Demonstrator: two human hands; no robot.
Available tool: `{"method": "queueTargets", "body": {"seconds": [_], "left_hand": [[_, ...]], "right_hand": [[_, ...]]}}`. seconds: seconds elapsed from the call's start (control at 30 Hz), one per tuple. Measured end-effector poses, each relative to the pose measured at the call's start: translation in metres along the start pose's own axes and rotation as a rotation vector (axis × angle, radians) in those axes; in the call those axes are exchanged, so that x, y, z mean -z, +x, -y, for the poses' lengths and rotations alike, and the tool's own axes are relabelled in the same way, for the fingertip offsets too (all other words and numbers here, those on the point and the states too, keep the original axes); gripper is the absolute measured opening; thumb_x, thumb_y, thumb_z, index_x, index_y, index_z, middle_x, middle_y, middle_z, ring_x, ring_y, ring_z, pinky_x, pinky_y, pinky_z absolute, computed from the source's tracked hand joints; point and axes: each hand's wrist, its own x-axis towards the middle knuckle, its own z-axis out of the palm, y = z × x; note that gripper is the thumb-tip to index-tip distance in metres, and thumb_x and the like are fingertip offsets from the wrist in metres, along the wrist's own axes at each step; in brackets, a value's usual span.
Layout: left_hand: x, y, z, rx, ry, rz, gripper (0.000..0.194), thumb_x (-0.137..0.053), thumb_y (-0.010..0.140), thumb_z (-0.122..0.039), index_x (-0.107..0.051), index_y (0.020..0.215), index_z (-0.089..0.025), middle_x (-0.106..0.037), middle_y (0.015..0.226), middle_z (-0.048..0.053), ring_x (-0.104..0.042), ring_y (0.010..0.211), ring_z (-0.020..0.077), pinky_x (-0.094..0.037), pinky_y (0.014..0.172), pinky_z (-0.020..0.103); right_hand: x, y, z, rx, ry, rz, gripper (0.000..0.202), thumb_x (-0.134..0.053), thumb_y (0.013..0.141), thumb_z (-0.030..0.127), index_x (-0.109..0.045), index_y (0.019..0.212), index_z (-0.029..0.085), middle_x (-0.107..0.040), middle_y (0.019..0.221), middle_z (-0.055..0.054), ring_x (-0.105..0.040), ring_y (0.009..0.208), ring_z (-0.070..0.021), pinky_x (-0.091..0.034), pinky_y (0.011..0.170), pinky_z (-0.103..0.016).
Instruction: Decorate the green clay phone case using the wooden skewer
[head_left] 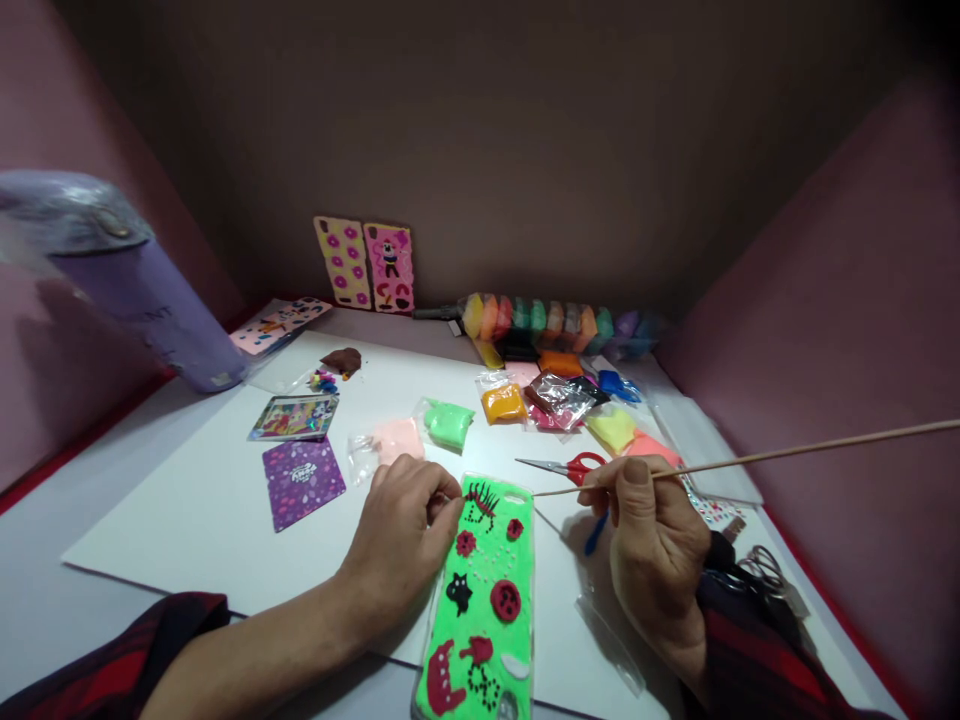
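A phone case [487,600] covered in bright green clay lies on the white board, decorated with red and black clay shapes and small dots. My left hand [405,530] is closed at its upper left edge, thumb and forefinger pinching there. In my right hand [652,540] is a thin wooden skewer [787,457], held like a pen. Its tip reaches the upper right edge of the case; whether it touches cannot be made out. Red-handled scissors [585,466] lie just beyond my right fingers, partly covered by them.
Clay packets, including a green one [450,424] and an orange one [504,403], lie ahead. A purple bottle [150,300] stands left, near a purple card [304,480]. Two decorated cases [390,268] lean on the wall beside a row of clay tubs [540,318].
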Motion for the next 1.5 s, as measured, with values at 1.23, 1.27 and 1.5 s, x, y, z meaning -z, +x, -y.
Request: {"method": "queueTargets", "body": {"seconds": [1.23,1.27,1.5], "left_hand": [[-0.0001,0.0015,-0.0007,-0.014,0.005,-0.004,0.014,-0.05,0.083,-0.016,-0.052,0.069,-0.018,-0.05,0.066,-0.002,-0.045,0.068,0.0157,-0.033,0.071,0.034],[0.0001,0.0015,-0.0007,-0.016,0.005,-0.002,0.014,-0.05,0.082,-0.016,-0.052,0.069,-0.018,-0.05,0.066,-0.002,-0.045,0.068,0.0157,-0.033,0.071,0.034],[0.0007,0.0,-0.0006,-0.013,0.006,-0.002,0.015,-0.049,0.083,-0.016,-0.051,0.068,-0.018,-0.05,0.066,-0.001,-0.045,0.069,0.0162,-0.033,0.071,0.034]], "right_hand": [[0.0003,-0.0012,0.0002,-0.055,0.075,-0.007,0.031,-0.046,0.094,0.032,-0.055,0.067,0.017,-0.051,0.065,0.002,-0.048,0.056,-0.0093,-0.039,0.052,-0.025],[0.0005,-0.0011,0.0003,-0.059,0.06,0.0,0.031,-0.046,0.093,0.032,-0.055,0.067,0.017,-0.051,0.065,0.002,-0.048,0.056,-0.0094,-0.039,0.052,-0.025],[0.0002,-0.0003,-0.0001,-0.07,0.087,-0.009,0.031,-0.045,0.094,0.032,-0.053,0.067,0.018,-0.05,0.064,0.002,-0.047,0.056,-0.0093,-0.038,0.052,-0.025]]}}
